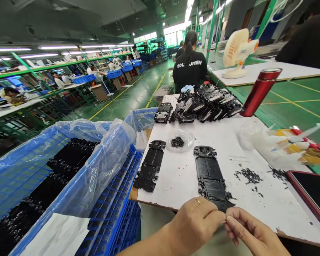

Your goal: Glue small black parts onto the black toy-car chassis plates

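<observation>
My left hand (196, 220), with a ring on one finger, is closed in a pinch at the table's front edge. Its fingertips meet those of my right hand (246, 227), which is pinched too. Something tiny and dark may sit between the fingertips, too small to name. Just beyond the hands lies a black toy car chassis (209, 174), flat on the white table, its near end partly hidden by my left hand. A second black chassis (150, 165) lies further left. Small black parts (250, 175) are scattered to the right of the nearer chassis.
Left stands a blue crate (117, 199) lined with plastic, holding rows of black parts. A bag of small black pieces (178, 141) lies mid-table. Behind are piled chassis (208, 103) and a red flask (261, 92). A phone (312, 199) lies right; a person (190, 67) sits ahead.
</observation>
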{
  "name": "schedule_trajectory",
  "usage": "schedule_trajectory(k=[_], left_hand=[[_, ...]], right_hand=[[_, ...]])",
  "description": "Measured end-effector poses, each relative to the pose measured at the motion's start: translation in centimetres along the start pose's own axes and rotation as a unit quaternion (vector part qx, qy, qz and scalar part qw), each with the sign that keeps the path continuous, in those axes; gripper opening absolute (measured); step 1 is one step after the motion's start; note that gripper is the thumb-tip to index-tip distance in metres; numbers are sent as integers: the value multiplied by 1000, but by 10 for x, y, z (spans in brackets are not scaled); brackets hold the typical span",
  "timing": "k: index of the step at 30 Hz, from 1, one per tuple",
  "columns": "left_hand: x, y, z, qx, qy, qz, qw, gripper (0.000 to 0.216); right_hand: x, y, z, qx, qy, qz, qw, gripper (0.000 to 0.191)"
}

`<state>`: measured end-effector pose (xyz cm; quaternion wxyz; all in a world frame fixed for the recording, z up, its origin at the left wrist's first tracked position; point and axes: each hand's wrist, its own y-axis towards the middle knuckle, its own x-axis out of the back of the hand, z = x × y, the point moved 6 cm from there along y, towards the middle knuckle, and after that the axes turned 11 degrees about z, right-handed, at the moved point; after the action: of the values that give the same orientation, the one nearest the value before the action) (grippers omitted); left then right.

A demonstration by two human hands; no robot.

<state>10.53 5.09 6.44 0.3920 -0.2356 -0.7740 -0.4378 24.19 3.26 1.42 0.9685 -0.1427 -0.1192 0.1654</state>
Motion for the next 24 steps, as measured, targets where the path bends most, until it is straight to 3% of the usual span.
schedule_trajectory(k=[10, 13, 18, 20, 24], left_hand=[[-3, 1, -9, -80, 4, 126, 989, 31], [-6, -1, -5, -70, -17, 126, 989, 29], [-3, -5, 13, -4, -82, 81, 993, 16], [-4, -6, 21, 11, -102, 74, 992, 16], [-8, -2, 30, 31, -107, 93, 989, 17]], right_hand=[[-8, -6, -7, -13, 133, -4, 991, 40], [-3, -12, -9, -3, 118, -66, 991, 37], [20, -34, -13, 41, -53, -275, 959, 24], [21, -38, -15, 61, -139, -311, 938, 20], [12, -34, -12, 111, -279, -324, 897, 17]])
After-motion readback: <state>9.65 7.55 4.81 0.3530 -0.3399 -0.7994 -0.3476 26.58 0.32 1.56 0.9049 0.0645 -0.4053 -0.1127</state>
